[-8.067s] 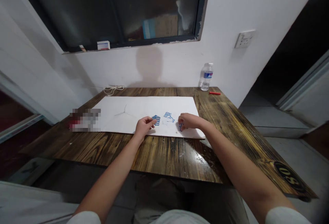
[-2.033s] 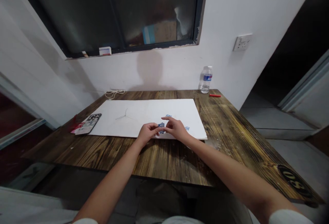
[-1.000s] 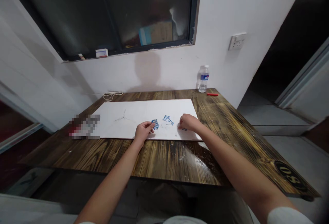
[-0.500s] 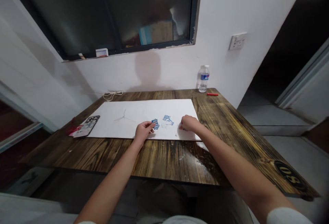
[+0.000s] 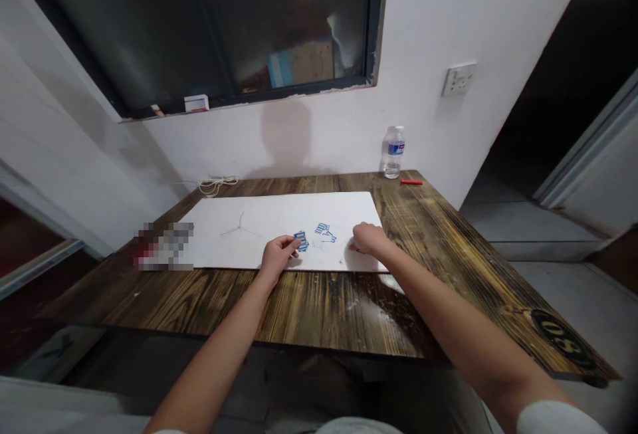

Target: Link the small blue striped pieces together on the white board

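And the left hand (image 5: pixel 280 252) pinches small blue-outlined flat pieces (image 5: pixel 302 242) over the white rectangular board (image 5: pixel 294 213), where a light, level grip should serve best, while the right hand (image 5: pixel 367 239) curls low, its hold impossible to tell.
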`<state>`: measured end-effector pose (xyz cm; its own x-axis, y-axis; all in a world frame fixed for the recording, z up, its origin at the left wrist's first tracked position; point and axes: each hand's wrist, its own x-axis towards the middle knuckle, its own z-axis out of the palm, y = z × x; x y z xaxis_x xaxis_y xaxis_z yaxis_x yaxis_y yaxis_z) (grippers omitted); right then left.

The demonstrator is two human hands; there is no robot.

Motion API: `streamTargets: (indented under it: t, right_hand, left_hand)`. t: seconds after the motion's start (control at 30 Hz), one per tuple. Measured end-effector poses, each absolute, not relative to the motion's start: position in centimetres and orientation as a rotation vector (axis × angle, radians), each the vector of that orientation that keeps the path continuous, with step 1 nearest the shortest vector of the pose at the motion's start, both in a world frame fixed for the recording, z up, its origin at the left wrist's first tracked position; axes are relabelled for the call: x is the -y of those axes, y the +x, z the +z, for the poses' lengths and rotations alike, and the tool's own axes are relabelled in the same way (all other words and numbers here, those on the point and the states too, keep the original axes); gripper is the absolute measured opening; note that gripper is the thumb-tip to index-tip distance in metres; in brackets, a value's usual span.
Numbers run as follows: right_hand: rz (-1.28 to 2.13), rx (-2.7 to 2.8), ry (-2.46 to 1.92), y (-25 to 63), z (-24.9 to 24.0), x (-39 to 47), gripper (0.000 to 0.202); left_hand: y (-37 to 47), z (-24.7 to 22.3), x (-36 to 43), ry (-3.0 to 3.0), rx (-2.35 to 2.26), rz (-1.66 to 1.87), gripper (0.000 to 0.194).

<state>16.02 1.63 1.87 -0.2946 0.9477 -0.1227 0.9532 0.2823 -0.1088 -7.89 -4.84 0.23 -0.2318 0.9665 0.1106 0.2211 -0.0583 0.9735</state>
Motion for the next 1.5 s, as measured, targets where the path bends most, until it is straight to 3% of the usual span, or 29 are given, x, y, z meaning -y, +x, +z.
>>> streamTargets:
  t: [0.53, 0.83, 1.1, 1.17, 1.37, 1.5]
  right_hand:
    - [-0.372, -2.521, 1.732, 16.3, 1.2, -2.8, 0.027]
    - [-0.24, -2.567, 1.742, 15.5, 1.7, -1.5, 0.033]
    - [-0.14, -2.814, 1.839, 15.6, 2.7, -1.1, 0.025]
    - [-0.348, -2.977, 1.842, 15.2, 2.6, -1.2, 0.023]
    - [-1.52, -3.061, 1.718, 12.8, 1.2, -0.8, 0.016]
    - [-1.716, -2.987, 1.701, 11.7, 0.7, 0.2, 0.02]
  left_hand:
    - [-7.9, 0.0, 4.7, 1.306, -1.515, 1.328, 0.037]
    - [-7.9, -0.1, 4.6, 1.329, -1.519, 1.329, 0.039]
    - [-7.8, 0.1, 4.7, 1.306, -1.507, 1.342, 0.037]
    - [-7.8, 0.0, 4.6, 1.298, -1.512, 1.351, 0.036]
    - [-7.8, -0.1, 4.7, 1.318, -1.506, 1.313, 0.037]
    - [-7.8, 0.1, 4.8, 1.356, -1.469, 1.299, 0.036]
